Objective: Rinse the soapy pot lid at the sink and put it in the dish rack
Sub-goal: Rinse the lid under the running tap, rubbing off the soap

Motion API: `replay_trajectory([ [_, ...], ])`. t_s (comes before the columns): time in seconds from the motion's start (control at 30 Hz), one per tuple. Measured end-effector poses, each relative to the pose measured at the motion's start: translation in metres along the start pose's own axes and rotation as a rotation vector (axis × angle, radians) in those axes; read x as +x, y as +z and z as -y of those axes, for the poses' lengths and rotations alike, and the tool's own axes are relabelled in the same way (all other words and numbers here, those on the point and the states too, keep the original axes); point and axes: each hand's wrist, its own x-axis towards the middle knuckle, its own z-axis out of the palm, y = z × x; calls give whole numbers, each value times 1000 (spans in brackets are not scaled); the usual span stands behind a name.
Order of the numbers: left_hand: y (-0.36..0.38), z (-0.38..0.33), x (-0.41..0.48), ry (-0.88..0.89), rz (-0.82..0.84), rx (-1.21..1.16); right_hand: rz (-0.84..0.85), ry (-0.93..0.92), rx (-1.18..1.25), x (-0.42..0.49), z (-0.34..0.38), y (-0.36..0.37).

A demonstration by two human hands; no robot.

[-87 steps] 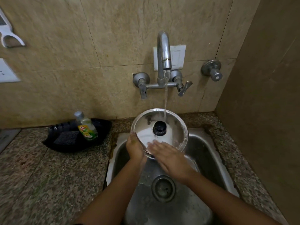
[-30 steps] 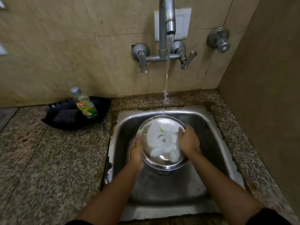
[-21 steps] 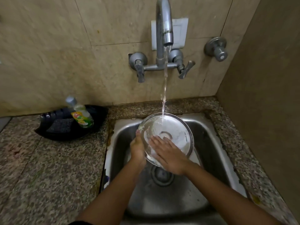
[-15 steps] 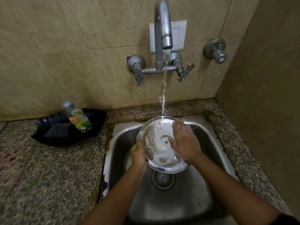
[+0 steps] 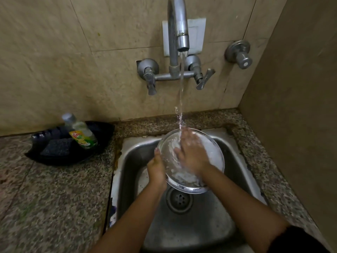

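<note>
Head view looks down on a steel sink point(image 5: 131, 161) set into a speckled granite surface point(image 5: 54, 198), and everything can be placed from that sink. Over its basin, above the round drain point(image 5: 179, 199), a pot lid point(image 5: 213, 154) is held tilted, its far edge raised toward the wall and its near edge low over the drain. White suds cling to the lid's right part, and water runs across its face. At the lid's left edge, the left hand point(image 5: 156, 168) grips the rim, thumb on top and the other fingers hidden beneath the lid. Flat on the lid's face lies the right hand point(image 5: 191, 154), its fingers point(image 5: 186, 136) spread and loose, holding nothing, with the tips reaching the far rim where the water lands. On the tiled wall behind the sink, a chrome tap point(image 5: 177, 33) sends a thin stream point(image 5: 181, 88) down onto the right hand and the lid. Right of the tap, a separate round valve point(image 5: 238, 53) juts out of the wall. Left of the sink, on the surface against the wall, a black tray point(image 5: 102, 136) holds a bottle of green dish soap point(image 5: 80, 132) lying on its side and a dark scrub pad point(image 5: 56, 146) just beside it. Hard against the sink's right side stands a plain brown wall point(image 5: 291, 106).
</note>
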Motion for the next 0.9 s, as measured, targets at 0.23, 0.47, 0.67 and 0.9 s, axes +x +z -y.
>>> replay_trajectory([
  [0.23,-10,-11,4,-9,-34,-33,96,-276,-63,-70,-24,-6],
  [0.47,5,-5,-14,-16,-6,-41,27,-108,-15,-1,14,-12],
  [0.67,-11,-12,-1,-19,-64,-56,117,-308,-101,-70,-13,-19],
  [0.9,-16,-11,-9,-22,52,13,1,-56,-40,-5,17,-6],
])
